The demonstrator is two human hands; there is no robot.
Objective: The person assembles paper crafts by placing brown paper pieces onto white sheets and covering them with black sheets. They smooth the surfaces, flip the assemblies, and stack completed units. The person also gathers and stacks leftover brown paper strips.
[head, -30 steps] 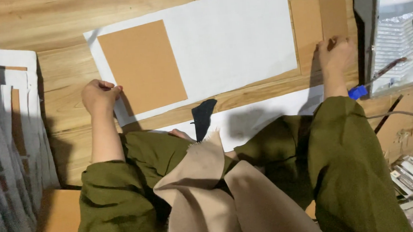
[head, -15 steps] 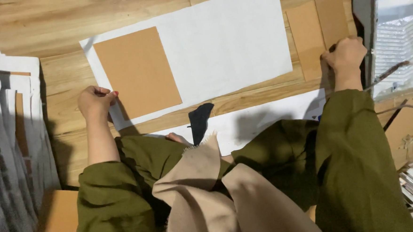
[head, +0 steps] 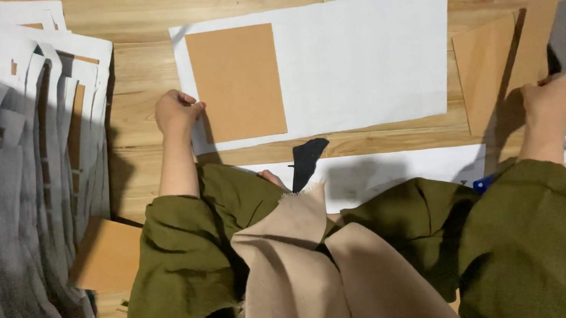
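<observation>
Wooden floorboards [head: 385, 141] run under everything I work on. On them lies a white sheet [head: 361, 58], its long axis running left to right in front of me, and a brown card rectangle [head: 236, 83] sits upright on its left end. My left hand [head: 176, 113] is curled at the sheet's lower left corner, touching the edge just beside the card, so it is the nearer one. My right hand [head: 554, 99] is well off to the right, closed on a loose brown card piece [head: 485, 71]. Stacked white sheets [head: 31, 159] lie left.

Olive-green sleeves [head: 525, 230], beige scarf [head: 314, 267]
</observation>
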